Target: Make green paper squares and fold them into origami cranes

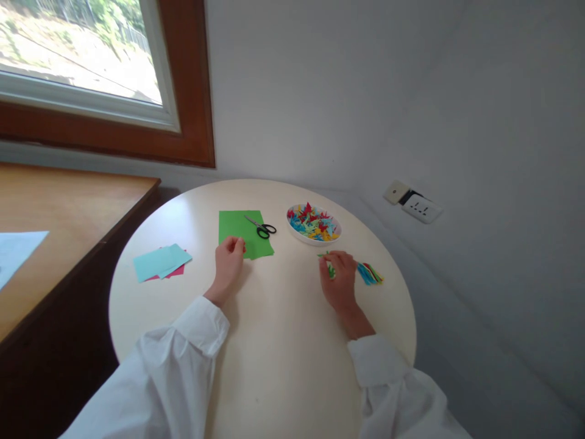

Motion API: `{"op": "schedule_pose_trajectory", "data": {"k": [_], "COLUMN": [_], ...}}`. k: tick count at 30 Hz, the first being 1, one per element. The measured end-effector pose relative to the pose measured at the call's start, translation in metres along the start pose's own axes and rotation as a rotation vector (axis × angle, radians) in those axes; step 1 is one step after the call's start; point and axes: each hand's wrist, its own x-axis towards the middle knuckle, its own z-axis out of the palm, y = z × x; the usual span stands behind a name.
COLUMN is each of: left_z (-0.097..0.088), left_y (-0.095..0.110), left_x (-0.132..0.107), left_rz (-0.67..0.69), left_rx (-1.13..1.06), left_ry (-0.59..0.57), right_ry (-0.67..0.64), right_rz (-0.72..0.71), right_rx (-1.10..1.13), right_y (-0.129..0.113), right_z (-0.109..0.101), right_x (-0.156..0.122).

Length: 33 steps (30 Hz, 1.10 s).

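My left hand is closed in a pinch over the near left corner of a green paper sheet; I cannot make out what, if anything, its fingers hold. Black-handled scissors lie on that sheet. My right hand has thumb and fingers together on a small green paper piece. More green shows under its fingers, partly hidden. Just right of it lies a bundle of coloured paper strips. Beyond that hand stands a white oval bowl full of small folded paper shapes in several colours.
Light blue paper sheets overlap a pink sheet on the left of the round white table. A wooden desk stands further left, below a window. A wall socket is at the right.
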Motion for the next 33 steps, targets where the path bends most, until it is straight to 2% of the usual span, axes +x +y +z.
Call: {"op": "schedule_pose_trajectory", "data": {"k": [3, 6, 10, 13, 19, 33], "left_z": [-0.003, -0.005, -0.007, -0.007, -0.005, -0.004], "left_y": [-0.004, -0.010, -0.018, -0.021, -0.020, -0.016], "left_x": [0.006, 0.011, 0.016, 0.018, 0.015, 0.012], "left_rz": [0.063, 0.086, 0.072, 0.057, 0.060, 0.025], "left_rx": [0.073, 0.105, 0.107, 0.108, 0.120, 0.135], "left_ry": [0.047, 0.073, 0.106, 0.125, 0.129, 0.123], "right_ry": [-0.165, -0.345, -0.437, -0.495, -0.516, -0.435], "right_rz": [-0.186, -0.272, -0.271, -0.233, -0.190, -0.146], "right_rx": [0.153, 0.233, 0.201, 0.158, 0.129, 0.079], "right_y": [-0.029, -0.053, -0.073, -0.081, -0.084, -0.086], "right_z": [0.021, 0.045, 0.074, 0.087, 0.091, 0.087], "right_x": [-0.007, -0.005, 0.009, 0.018, 0.020, 0.019]}}
